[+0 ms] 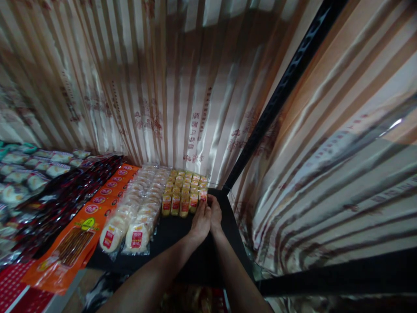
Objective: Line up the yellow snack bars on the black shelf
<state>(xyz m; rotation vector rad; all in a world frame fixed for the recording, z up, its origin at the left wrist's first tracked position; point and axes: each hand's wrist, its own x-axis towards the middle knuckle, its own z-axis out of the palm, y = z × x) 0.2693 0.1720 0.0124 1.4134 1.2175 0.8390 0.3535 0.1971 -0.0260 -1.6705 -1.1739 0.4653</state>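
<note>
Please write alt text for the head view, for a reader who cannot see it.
A person's left hand and right hand come together at the front right corner of rows of small yellow packs on a black shelf. Leftward lie clear-wrapped pale rounds and orange packets; a striped curtain hangs behind.

In front of me, the black shelf [169, 237] shows its bare surface at the lower centre of the frame. On it I have gold packets [184, 191] in close rows mid-frame, clear-wrapped pale rounds [150, 204] in two overlapping lines just left, then overlapping orange bags [97, 200] and dark packets [65, 208] toward the left.
</note>
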